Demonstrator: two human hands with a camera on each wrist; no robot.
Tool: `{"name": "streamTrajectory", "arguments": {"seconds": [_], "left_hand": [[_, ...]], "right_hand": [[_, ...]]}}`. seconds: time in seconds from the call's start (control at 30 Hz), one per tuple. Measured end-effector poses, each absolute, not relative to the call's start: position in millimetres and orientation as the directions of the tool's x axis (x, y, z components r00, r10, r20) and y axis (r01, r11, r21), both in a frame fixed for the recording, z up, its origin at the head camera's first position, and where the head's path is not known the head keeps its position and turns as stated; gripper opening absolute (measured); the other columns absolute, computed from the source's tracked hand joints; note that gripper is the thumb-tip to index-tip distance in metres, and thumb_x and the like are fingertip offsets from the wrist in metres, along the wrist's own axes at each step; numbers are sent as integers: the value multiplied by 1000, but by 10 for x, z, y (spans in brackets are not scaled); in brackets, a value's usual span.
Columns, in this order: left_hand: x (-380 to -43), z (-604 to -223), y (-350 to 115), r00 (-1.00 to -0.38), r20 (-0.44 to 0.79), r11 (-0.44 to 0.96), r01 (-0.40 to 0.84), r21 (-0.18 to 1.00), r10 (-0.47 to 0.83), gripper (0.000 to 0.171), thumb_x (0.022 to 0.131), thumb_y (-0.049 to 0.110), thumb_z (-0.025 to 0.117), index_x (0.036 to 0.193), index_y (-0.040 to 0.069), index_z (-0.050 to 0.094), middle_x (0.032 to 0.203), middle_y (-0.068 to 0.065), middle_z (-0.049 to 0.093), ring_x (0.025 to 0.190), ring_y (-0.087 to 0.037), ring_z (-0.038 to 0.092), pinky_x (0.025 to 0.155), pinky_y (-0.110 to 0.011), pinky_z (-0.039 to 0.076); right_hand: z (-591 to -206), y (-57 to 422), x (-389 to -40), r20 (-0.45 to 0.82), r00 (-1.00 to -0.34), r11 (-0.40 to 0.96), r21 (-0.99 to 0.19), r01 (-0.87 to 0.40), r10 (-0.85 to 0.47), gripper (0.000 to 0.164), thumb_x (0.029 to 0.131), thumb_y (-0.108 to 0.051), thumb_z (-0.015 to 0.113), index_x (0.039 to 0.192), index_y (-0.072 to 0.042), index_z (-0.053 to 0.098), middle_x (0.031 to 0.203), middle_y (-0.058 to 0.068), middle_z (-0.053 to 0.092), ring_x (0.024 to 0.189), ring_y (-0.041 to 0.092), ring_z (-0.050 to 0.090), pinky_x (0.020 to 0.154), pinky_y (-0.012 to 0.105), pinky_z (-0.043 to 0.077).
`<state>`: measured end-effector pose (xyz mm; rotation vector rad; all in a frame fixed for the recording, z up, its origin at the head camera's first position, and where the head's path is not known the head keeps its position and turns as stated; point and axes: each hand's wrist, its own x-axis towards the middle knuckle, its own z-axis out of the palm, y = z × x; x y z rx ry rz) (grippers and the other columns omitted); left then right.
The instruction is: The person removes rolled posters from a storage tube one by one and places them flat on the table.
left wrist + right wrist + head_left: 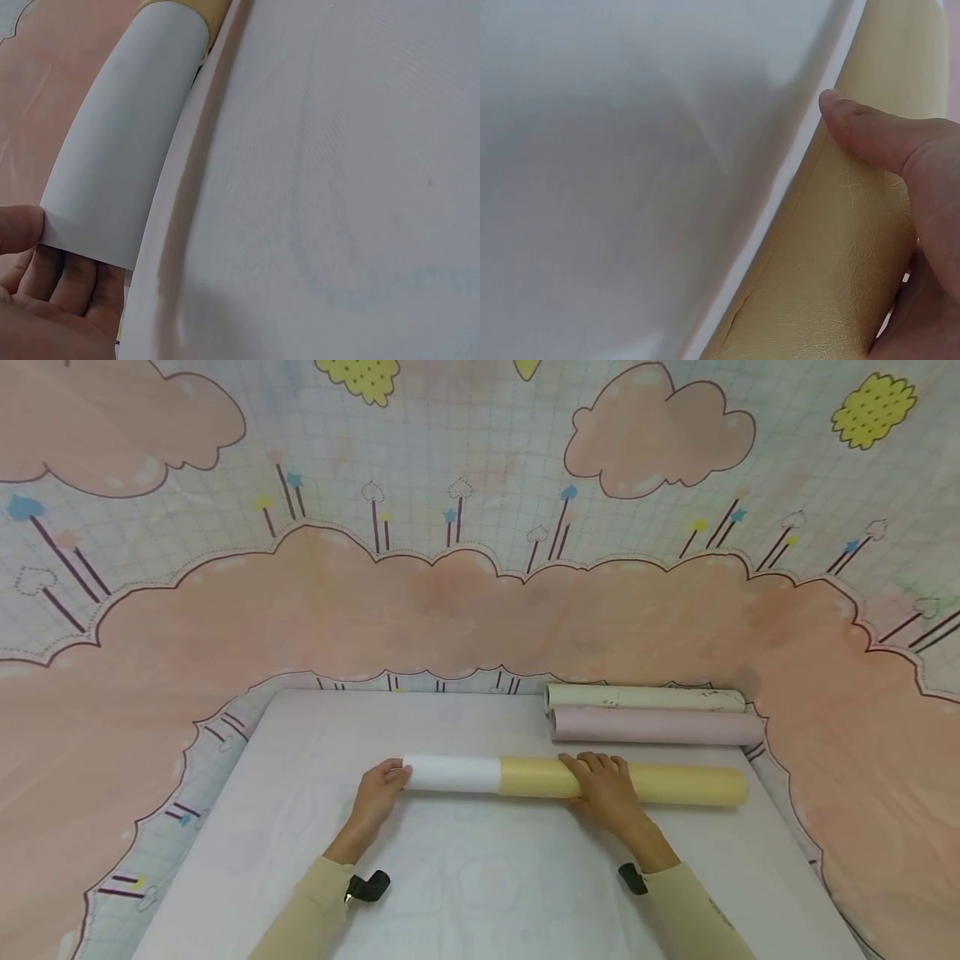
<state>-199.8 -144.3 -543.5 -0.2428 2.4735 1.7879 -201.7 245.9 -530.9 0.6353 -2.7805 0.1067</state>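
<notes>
A white paper tube (450, 774) lies crosswise above the white tabletop, its right end inside a rolled yellow sheet (690, 785). At the tube's left end, my left hand (377, 795) pinches the rim; the left wrist view shows the thumb (21, 229) outside and the fingers (73, 281) at the open end. My right hand (606, 785) grips the yellow roll near its middle, thumb on the near side and fingers over the top. Close up, the yellow surface (832, 247) looks finely creased, with a seam along it. How deep the white tube reaches inside is hidden.
Behind the yellow roll, a pale pink roll (652, 726) and a cream patterned roll (652, 697) lie side by side at the back right of the table (465, 893). A cloud-patterned cloth (450, 618) surrounds the table's back and sides.
</notes>
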Motion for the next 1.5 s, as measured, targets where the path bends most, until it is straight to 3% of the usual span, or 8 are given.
{"name": "streamTrajectory", "arguments": {"seconds": [0.5,0.77,1.07,1.3,1.5], "left_hand": [[-2004,-5436,-1523,-987,-130,323,-155,934,-97,34,101,28,55,122,2,62,118,-17,69,103,-22,61,82,-26,47],[-2003,-5428,-1602,-983,-135,322,-168,932,-125,33,101,27,55,122,2,62,117,-17,70,99,-18,59,81,-25,46],[-1980,-5409,-1682,-980,-136,337,-179,924,-148,36,101,27,54,125,2,60,122,-19,68,109,-25,60,83,-25,47],[-1971,-5405,-1785,-974,-154,318,-200,927,-163,40,102,28,52,131,0,55,133,-22,61,119,-29,58,91,-32,48],[-1957,-5423,-1937,-971,-150,286,-199,937,-186,41,103,30,51,132,1,54,133,-21,60,113,-20,57,86,-23,47]], "right_hand": [[-5323,2615,-1989,351,-851,908,-7,-419,-390,79,67,-33,89,137,-21,53,120,13,63,111,39,58,97,62,38],[-5318,2696,-1979,300,-878,919,-8,-395,-374,79,70,-33,88,139,-22,52,125,12,62,116,38,57,100,64,36],[-5315,2823,-1987,264,-896,926,-25,-376,-356,80,72,-30,87,142,-22,49,128,13,61,119,39,55,103,66,34],[-5320,2909,-2010,254,-903,931,-23,-364,-347,78,73,-30,86,141,-20,49,128,14,60,118,39,55,101,65,35],[-5304,3008,-2031,270,-903,935,-21,-354,-336,79,71,-26,87,140,-19,50,128,16,61,117,40,56,99,66,36]]}}
